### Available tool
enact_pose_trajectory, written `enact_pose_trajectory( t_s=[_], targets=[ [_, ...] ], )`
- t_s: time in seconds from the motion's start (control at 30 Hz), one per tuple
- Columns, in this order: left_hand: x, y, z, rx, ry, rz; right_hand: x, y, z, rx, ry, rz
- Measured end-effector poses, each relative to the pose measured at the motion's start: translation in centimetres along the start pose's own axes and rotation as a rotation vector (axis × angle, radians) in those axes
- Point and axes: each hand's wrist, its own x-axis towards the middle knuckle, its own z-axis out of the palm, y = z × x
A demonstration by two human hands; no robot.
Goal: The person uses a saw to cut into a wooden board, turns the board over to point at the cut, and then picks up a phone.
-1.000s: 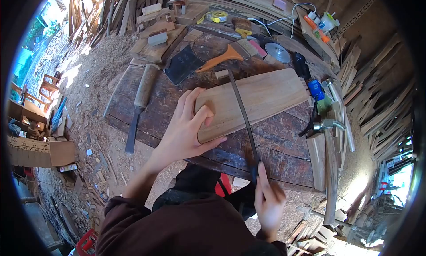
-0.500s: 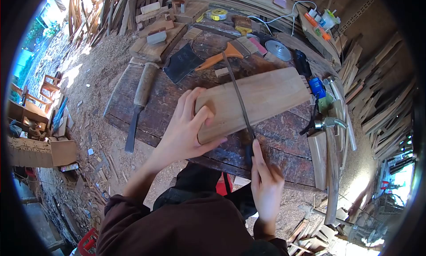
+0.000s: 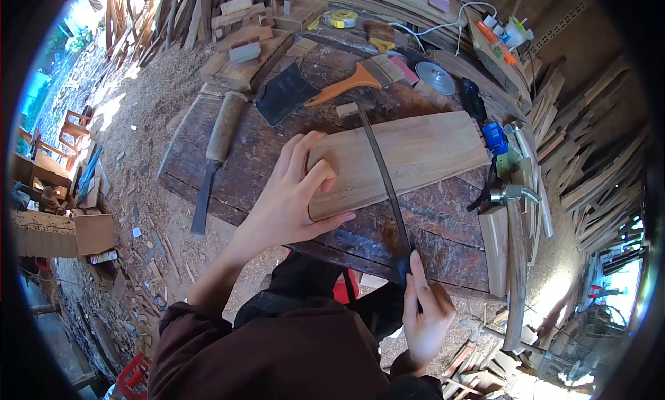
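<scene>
A flat wooden board (image 3: 409, 154) lies slanted over the worn workbench (image 3: 443, 223). My left hand (image 3: 294, 189) is closed round the board's left end, fingers over its far edge and thumb at its near edge. A long, thin dark file (image 3: 385, 175) crosses the board, its tip beyond the far edge. Its dark handle is in my right hand (image 3: 426, 306), closed, with one finger stretched along it, off the bench's near edge. Beyond the board are a small wood block (image 3: 346, 110) and a brush with an orange handle (image 3: 353, 83).
A chisel (image 3: 220, 140) lies at the left of the bench, near a dark blade (image 3: 284, 95). At the right are a hammer (image 3: 514, 193), a blue-labelled tool (image 3: 494, 137) and wood pieces. A yellow tape measure (image 3: 341, 19) sits at the back.
My right hand has drawn the file back toward my body and slightly right, so its tip is nearer the board's far edge. My left hand still grips the board, which has barely shifted.
</scene>
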Motion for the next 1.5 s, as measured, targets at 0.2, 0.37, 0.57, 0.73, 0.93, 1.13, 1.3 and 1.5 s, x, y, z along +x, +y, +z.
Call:
enact_pose_trajectory(
  t_s=[0.2,0.37,0.57,0.73,0.93,1.13,1.3,1.5],
  targets=[
    [0.1,0.3,0.0,0.027,0.011,0.018,-2.6,0.5,0.3,0.021,0.075,0.042],
    [-0.2,0.0,0.6,-0.005,0.026,-0.043,-5.1,0.5,0.0,0.008,0.058,0.020],
    [-0.1,0.0,0.3,-0.029,0.019,-0.042,-1.9,0.7,2.2,0.049,0.109,0.038],
    [0.0,-0.1,0.2,-0.032,0.034,-0.033,2.4,0.4,3.7,0.120,0.113,0.064],
    [0.0,-0.3,0.0,-0.027,0.031,-0.037,-3.6,0.1,0.5,-0.001,-0.013,0.038],
    [0.1,-0.2,0.1,-0.018,0.042,-0.011,-4.8,0.1,-1.3,-0.070,-0.072,0.017],
    [0.0,-0.2,0.2,0.031,0.054,-0.014,2.8,0.1,3.5,0.100,0.057,0.028],
    [-0.2,-0.1,0.0,-0.001,0.035,0.002,2.8,0.2,3.1,0.101,0.078,0.020]
  ],
)
